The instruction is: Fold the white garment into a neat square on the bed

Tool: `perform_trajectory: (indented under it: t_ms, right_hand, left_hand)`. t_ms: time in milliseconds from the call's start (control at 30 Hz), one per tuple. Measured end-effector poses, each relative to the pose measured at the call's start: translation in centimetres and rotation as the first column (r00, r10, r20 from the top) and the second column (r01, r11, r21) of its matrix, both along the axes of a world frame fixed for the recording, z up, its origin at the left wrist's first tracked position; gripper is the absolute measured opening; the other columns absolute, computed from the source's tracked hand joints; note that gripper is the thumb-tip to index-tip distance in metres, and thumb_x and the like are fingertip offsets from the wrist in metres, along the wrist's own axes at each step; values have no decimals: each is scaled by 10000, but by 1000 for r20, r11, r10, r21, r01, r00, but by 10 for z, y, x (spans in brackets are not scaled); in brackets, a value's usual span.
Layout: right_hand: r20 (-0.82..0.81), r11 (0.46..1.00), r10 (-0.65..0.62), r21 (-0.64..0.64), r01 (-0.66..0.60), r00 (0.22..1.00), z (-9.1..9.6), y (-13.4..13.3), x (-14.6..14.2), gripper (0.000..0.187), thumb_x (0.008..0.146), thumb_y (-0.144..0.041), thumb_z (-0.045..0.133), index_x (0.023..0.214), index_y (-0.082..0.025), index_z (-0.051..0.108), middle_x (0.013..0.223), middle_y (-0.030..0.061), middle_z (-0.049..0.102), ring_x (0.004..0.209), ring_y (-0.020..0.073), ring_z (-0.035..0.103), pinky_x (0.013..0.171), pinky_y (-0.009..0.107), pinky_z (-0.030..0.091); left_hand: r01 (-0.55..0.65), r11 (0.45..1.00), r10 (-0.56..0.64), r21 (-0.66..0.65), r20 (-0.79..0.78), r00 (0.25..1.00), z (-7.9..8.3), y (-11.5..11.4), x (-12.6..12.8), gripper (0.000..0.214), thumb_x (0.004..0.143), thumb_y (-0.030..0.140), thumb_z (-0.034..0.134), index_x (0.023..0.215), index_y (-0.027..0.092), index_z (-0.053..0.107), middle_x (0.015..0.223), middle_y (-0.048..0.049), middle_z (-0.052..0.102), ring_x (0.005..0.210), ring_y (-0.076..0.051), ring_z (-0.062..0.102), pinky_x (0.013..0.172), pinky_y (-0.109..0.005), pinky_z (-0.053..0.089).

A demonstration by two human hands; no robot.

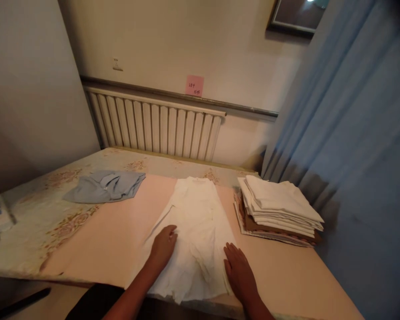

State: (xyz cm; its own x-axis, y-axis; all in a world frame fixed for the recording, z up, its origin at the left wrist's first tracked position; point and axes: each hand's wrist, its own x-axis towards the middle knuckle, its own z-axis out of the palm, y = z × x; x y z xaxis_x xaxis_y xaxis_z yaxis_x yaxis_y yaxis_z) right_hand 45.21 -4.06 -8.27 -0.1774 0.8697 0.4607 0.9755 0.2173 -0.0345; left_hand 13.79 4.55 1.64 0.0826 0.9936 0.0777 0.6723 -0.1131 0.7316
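Head view: white garment (195, 231) lies flat mid-table, hem at the near edge. Looks light, limp, wrinkle-prone, so it's best taken by the side edges or hem. Left hand (163, 246) rests flat on its left side, fingers spread, gripping nothing. Right hand (238, 269) lies flat and open at its lower right edge. Folded stack (280, 209) sits at the far right corner.

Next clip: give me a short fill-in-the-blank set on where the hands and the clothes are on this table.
1. Both hands, the left hand and the right hand, lie flat on a spread-out garment whose colour is ____.
2. The crumpled garment at the far left of the table is ____ in colour.
3. The stack of folded clothes sits to the ____ of the spread-out garment.
4. The note stuck on the wall above the radiator is ____.

Missing words: white; blue; right; pink
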Motion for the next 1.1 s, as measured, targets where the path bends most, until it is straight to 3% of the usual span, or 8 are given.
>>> perform_trajectory:
  t_ms: [133,267,367,533,667,867,967,1100]
  right_hand:
    - [-9,999,-8,-31,8,1000,3,-1,-2,405,940,-261,401,1300,-189,571,1381,72,549,1313,233,468,1115,448,352]
    - [-30,998,-18,-54,17,999,6,-2,-3,401,928,-244,410,1285,-180,581,1378,76,551,1312,238,468,1113,459,353]
    - [-48,999,-13,-40,11,999,7,-3,-4,399,929,-247,411,1285,-191,582,1377,74,553,1313,233,468,1118,454,346]
    - [-46,999,-26,-38,24,999,9,-4,-6,401,929,-243,405,1283,-183,585,1370,77,560,1308,233,474,1115,452,350]
    - [-43,999,-22,-37,21,999,9,-5,-6,402,929,-245,403,1282,-183,587,1367,78,561,1303,233,479,1111,448,355]
    - [-36,999,-27,-40,26,999,9,-4,-6,399,931,-240,403,1281,-179,585,1369,73,561,1308,227,473,1119,438,345]
    - [-22,998,-34,-49,33,999,9,-4,-5,402,932,-237,400,1286,-172,580,1371,75,558,1310,230,470,1116,445,349]
    - [-34,999,-28,-46,27,999,8,-4,-5,405,935,-234,399,1300,-183,567,1378,65,553,1322,221,456,1126,440,338]
  left_hand:
    - [-136,984,163,113,-283,945,-21,-4,-58,417,854,235,449,1245,119,539,1299,-150,567,1244,-266,475,1056,-388,344]
    - [-188,981,145,-52,-451,881,-30,-19,-95,306,834,272,463,1079,136,586,1121,-157,626,1107,-294,555,931,-395,404]
    - [-185,966,100,-180,-398,912,-30,-24,-101,261,829,295,459,1020,159,576,1012,-125,662,974,-264,621,827,-347,435]
    - [-190,951,127,-242,-256,958,-21,-26,-89,185,809,280,488,937,185,582,935,-67,694,900,-224,649,763,-285,431]
    - [-161,958,139,-237,-109,984,-4,-30,-70,133,796,234,501,890,201,589,887,-18,689,872,-192,635,744,-258,417]
    - [-57,973,61,-223,11,998,20,-35,-33,124,759,162,494,829,194,590,765,16,623,774,-156,590,682,-231,393]
    - [18,976,-12,-215,28,1000,21,-34,-17,139,736,132,491,819,189,588,767,12,622,768,-148,581,671,-222,387]
    - [127,966,-135,-224,-19,991,8,-31,-1,182,706,118,486,838,189,588,815,-1,648,810,-151,595,687,-221,392]
